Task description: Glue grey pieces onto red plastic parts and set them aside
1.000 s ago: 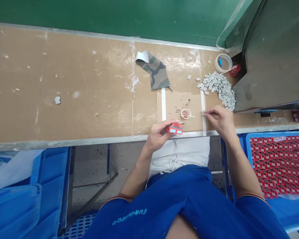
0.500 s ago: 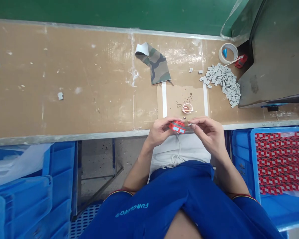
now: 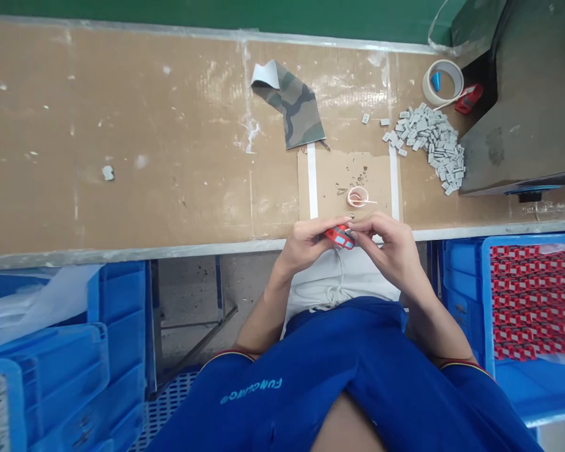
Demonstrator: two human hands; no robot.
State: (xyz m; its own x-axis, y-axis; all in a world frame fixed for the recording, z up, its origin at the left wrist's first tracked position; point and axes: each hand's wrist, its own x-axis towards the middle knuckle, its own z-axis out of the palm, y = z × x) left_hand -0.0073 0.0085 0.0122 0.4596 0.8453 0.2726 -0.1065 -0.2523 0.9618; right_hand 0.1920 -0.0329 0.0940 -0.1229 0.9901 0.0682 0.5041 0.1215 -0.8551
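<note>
A small red toy car [image 3: 341, 237] with pale windows is gripped in the fingers of my left hand [image 3: 305, 245], above the table's front edge. My right hand [image 3: 388, 245] is closed in a pinch, its thumb and fingertips against the car's right end. The small light-grey piece in that pinch is almost wholly hidden by the fingers. Just beyond the hands stands a small round cup [image 3: 357, 197] with a thin white stick across it. Between cup and hands lies a tiny dark metallic bit [image 3: 351, 216].
A pile of small grey rectangular pieces [image 3: 433, 141] lies at the right, near a tape roll [image 3: 428, 94] and another red car [image 3: 469, 99]. A camouflage sheet [image 3: 301, 116] is farther back. Blue crates flank me; the right crate [image 3: 518, 383] holds rows of red parts.
My right hand has moved left, bringing its pinched fingertips from beside the car onto its right end. My left hand keeps its hold. The whole view has shifted slightly.
</note>
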